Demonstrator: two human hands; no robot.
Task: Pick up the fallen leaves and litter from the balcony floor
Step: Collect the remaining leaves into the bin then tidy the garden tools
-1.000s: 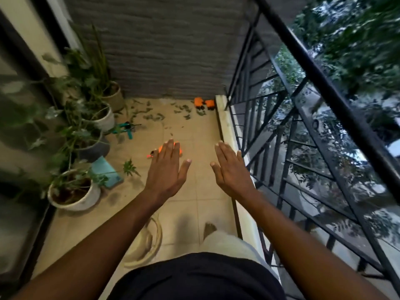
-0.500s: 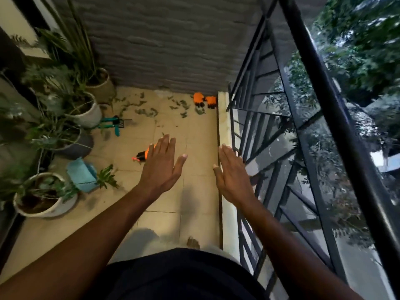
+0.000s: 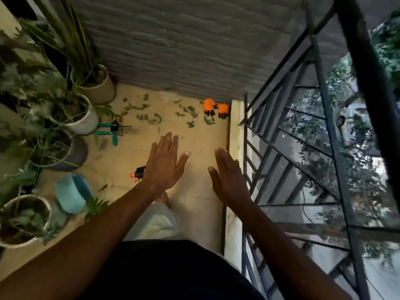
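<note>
Pots at 9 o'clock hold plants; leaves at 12 o'clock; left hand, right hand flat, fingers straight, holding nothing.

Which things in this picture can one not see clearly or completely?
Head view only.
Orange and black object: mostly hidden behind the left hand; its kind is unclear.
Fallen leaves: small and far; leaf or litter cannot be told.
Nearest white pot: cut off by the left edge, blurred.
</note>
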